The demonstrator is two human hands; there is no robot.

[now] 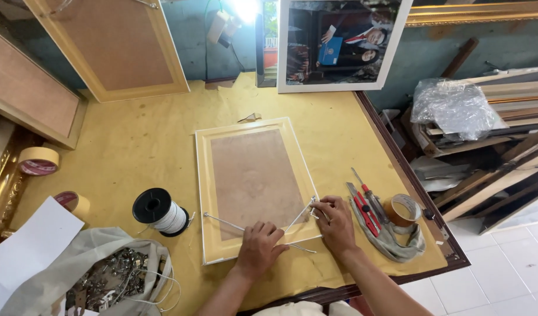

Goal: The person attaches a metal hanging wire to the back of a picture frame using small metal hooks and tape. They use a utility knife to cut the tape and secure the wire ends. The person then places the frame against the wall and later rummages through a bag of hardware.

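Yellow table: picture frame face-down; both hands' fingers pinching white cord at frame's lower edge.

Two bare forearms are coming into view from the bottom edge, with no sleeves showing on either one as far as the picture reaches. The left hand and the right hand are both uncovered: no gloves are being worn, and no watch, strap or bracelet is showing at either wrist. Whether any ring is sitting on a finger is too small to tell. Between the two forearms, at the very bottom edge, a small strip of pale, off-white garment is showing, plain and unmarked as far as can be seen
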